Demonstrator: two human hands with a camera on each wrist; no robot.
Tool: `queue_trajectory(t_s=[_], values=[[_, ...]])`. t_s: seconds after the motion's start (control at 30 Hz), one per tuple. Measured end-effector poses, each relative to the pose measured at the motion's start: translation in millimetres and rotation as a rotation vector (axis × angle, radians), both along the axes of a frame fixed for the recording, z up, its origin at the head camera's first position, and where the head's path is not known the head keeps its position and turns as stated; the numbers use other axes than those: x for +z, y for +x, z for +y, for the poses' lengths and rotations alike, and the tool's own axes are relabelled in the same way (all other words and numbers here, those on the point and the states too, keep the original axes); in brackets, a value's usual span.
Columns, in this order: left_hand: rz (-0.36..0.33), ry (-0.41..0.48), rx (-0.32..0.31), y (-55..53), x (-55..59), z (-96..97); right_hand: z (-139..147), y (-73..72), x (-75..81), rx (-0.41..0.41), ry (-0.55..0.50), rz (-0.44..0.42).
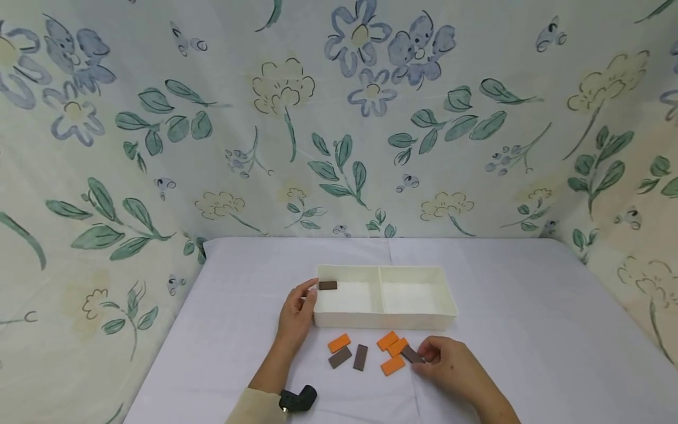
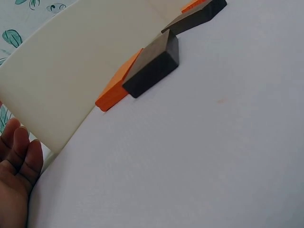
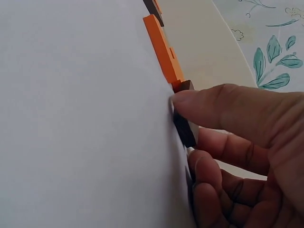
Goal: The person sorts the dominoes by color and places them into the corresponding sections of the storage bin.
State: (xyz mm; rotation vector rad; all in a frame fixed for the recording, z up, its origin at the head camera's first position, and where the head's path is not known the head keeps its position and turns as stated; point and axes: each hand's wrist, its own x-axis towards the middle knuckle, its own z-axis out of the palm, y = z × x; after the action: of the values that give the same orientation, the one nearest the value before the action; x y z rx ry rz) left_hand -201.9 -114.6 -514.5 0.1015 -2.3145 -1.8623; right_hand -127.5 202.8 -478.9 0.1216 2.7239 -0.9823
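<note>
My right hand (image 1: 450, 365) pinches a dark brown rectangular block (image 1: 412, 354) between thumb and fingers at the table, beside several orange blocks (image 1: 392, 365). In the right wrist view the thumb lies on this brown block (image 3: 185, 124), and an orange block (image 3: 164, 50) is just beyond it. My left hand (image 1: 296, 315) rests at the left end of a white two-compartment box (image 1: 384, 321), fingers loosely extended. Another brown block (image 1: 328, 285) lies in the left compartment, near its left wall. Nothing shows in the right compartment.
In front of the box lie an orange block (image 1: 339, 343) and two brown blocks (image 1: 340, 357), left of the orange group. White cloth covers the table (image 1: 529, 312). A floral curtain (image 1: 339, 147) stands behind and at both sides. A black device (image 1: 299, 399) is on the left wrist.
</note>
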Motion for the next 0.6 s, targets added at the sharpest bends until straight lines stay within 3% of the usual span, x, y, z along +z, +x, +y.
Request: queue_trajectory(t_s=[0.27, 0.6], values=[[0.006, -0.003, 0.008, -0.6, -0.5, 0.2, 1.9, 2.1, 3.9, 0.040, -0.013, 0.011], [-0.002, -0.012, 0.008, 1.5, 1.0, 0.4, 1.9, 0.7, 3.1, 0.011, 0.014, -0.018]])
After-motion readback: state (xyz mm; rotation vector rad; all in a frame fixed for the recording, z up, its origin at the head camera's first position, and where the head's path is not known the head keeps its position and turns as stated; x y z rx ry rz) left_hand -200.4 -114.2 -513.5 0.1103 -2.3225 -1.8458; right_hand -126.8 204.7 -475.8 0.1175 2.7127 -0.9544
